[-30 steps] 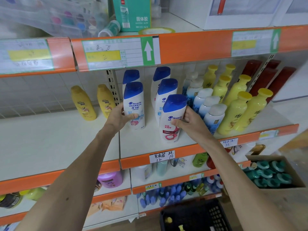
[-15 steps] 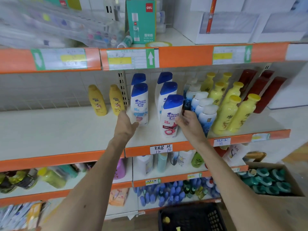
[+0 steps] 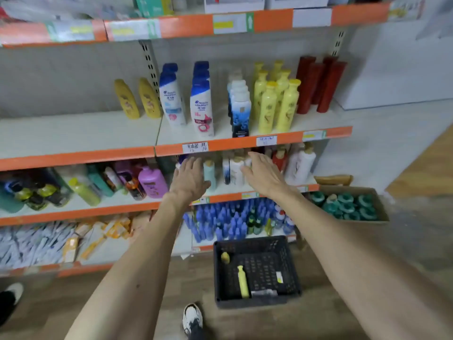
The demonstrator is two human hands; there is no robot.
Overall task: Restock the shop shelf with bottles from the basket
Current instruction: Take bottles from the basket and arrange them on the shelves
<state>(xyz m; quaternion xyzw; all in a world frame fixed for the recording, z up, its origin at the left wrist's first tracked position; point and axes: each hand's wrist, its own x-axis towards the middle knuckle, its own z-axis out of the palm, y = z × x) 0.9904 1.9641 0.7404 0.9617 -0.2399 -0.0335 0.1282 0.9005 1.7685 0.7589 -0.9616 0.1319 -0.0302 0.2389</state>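
Head view: grips on the shampoo bottles (image 3: pixel 201 111) have been let go since a second ago. These are left upright on the shelf (image 3: pixel 289 139), high above the basket (image 3: pixel 217 273). Left hand (image 3: pixel 190 179) and right hand (image 3: pixel 262 174) have been drawn back and lowered, midway down toward the basket. Fingers of both are seen straight and spread, nothing held. A yellow bottle (image 3: pixel 242 282) is noted lying inside the basket. Judged: that placement is finished, and the yellow bottle is likely to be fetched next.

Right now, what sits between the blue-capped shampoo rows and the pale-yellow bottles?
A single row of white-capped bottles with blue-and-black labels, running front to back on the same shelf. This shows in the head view.
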